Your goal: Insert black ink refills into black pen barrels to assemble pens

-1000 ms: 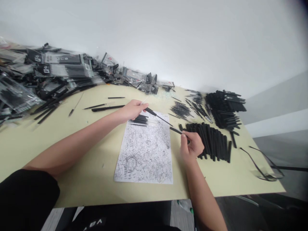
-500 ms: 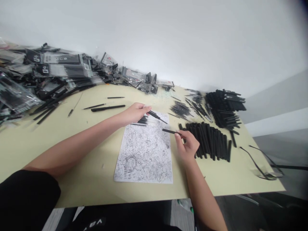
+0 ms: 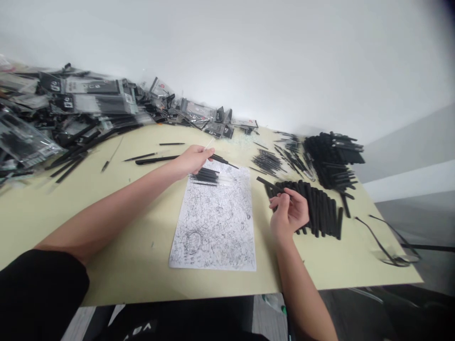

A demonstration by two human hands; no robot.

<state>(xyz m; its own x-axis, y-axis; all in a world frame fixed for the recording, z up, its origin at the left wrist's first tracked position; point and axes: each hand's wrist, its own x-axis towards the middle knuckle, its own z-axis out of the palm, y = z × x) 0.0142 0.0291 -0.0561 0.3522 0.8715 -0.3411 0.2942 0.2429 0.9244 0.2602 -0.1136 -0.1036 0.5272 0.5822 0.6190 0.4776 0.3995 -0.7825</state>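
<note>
The left arm reaches in from the left, long and almost straight, and its hand (image 3: 195,160) is over the far end of the paper (image 3: 216,222). Its thumb and fingers are pinched closed on thin black pen parts (image 3: 224,162), which point to the right. The right arm comes up from the near side, and its hand (image 3: 289,214) is just beside the row of tubes (image 3: 322,213). Its fingers are curled, with thumb and fingers closed on a black tube (image 3: 266,182) that points far and left.

The table (image 3: 138,255) is pale yellow. The paper is full of scribbles, with thin refills (image 3: 205,175) at its far end. A heap of bags (image 3: 92,102) is far left, glasses (image 3: 394,259) lie at the right, and a white wall (image 3: 249,57) stands behind.
</note>
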